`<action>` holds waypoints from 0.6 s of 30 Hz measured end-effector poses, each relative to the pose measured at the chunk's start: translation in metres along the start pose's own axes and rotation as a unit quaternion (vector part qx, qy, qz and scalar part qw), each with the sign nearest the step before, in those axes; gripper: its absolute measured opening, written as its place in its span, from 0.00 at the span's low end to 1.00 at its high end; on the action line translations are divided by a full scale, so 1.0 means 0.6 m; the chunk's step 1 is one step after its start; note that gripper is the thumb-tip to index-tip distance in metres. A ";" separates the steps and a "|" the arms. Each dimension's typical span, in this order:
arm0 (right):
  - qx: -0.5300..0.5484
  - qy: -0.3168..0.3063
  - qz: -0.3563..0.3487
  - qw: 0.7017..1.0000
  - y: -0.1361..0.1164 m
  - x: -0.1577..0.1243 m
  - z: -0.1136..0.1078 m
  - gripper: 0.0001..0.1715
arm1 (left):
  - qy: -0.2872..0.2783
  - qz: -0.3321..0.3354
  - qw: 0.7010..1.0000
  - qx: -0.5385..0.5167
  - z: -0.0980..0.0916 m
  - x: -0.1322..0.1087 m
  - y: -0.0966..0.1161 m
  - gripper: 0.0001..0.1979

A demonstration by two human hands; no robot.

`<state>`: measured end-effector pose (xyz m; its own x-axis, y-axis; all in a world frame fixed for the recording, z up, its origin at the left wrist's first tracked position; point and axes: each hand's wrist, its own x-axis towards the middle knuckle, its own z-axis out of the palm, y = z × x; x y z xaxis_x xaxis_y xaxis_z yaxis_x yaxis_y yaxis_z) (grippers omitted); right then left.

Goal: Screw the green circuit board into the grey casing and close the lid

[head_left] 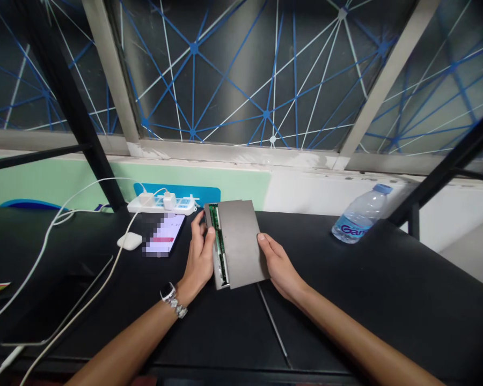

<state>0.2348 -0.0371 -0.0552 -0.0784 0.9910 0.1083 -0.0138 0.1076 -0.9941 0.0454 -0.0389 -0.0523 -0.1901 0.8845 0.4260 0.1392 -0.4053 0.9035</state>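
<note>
The left hand (201,262) grips the left edge of a grey metal-cased device (237,246) above the black desk (330,311); the right hand (284,271) pinches its right edge. The device's flat cover plate (245,244) sits offset rightward, baring a green circuit board (214,215) along its left. The step in hand appears to be handling this partly open casing; moving the cover would call for a firm left hold and level right-hand pressure. A thin rod (273,321) lies just below the device.

Grey casing (243,244), green circuit board (215,219); black worktop (326,305), white power strip (158,206) along its far edge; window (241,69) patterned with blue and white lines.
</note>
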 end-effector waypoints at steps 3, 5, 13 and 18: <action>0.001 -0.007 -0.004 1.000 -0.002 -0.001 0.004 0.23 | -0.015 0.014 1.000 -0.009 0.004 -0.002 0.002 0.26; -0.004 -0.005 -0.005 1.000 -0.003 -0.001 0.007 0.22 | -0.015 0.017 1.000 -0.010 0.006 -0.003 0.001 0.26; -0.015 -0.016 -0.017 1.000 -0.008 0.000 0.011 0.20 | 0.004 0.018 1.000 -0.001 0.006 0.000 -0.004 0.26; -0.041 -0.034 -0.021 0.998 -0.022 -0.004 0.018 0.19 | -0.006 0.012 1.000 -0.001 0.006 -0.001 -0.004 0.25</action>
<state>0.2247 -0.0420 -0.0425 -0.1461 0.9782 0.1473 0.0633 0.1578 -0.9854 0.0486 -0.0376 -0.0548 -0.1750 0.8769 0.4478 0.1418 -0.4276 0.8928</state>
